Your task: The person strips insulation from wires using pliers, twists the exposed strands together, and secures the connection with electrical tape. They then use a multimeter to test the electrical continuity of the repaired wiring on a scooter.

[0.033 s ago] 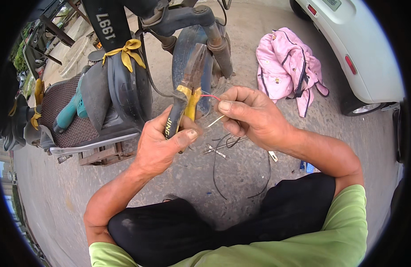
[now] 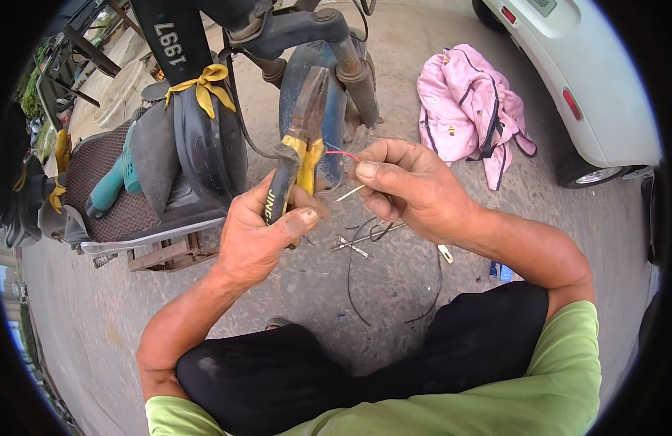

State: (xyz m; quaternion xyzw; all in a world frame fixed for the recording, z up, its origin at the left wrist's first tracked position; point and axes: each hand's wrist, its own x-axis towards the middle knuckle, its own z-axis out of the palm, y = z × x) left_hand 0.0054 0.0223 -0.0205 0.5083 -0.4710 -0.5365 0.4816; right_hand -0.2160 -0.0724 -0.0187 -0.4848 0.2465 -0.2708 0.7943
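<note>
In the head view my left hand (image 2: 267, 232) is closed around pliers (image 2: 286, 174) with yellow-and-black handles and worn metal jaws pointing up. My right hand (image 2: 405, 189), just right of them, pinches thin wires between bent fingers. A red wire (image 2: 341, 153) runs from the pliers, near their pivot, to those fingers; whether the pliers bite it I cannot tell. A white wire (image 2: 349, 192) sticks out below it toward my left hand. Behind the pliers stands a vehicle's front fork (image 2: 356, 80) beside a dark blue mudguard (image 2: 292, 87).
Left, a scooter footboard (image 2: 96, 174) carries a teal power tool (image 2: 114, 182); a yellow cloth (image 2: 205, 87) is tied above it. Right lie a pink garment (image 2: 467, 109) and a parked white car (image 2: 583, 87). Metal tools (image 2: 354, 245), black cable (image 2: 350, 291) and a blue packet (image 2: 501, 271) lie on the ground (image 2: 292, 305).
The pliers in my left hand have shifted very slightly left. My right hand still pinches the wires in almost the same place.
</note>
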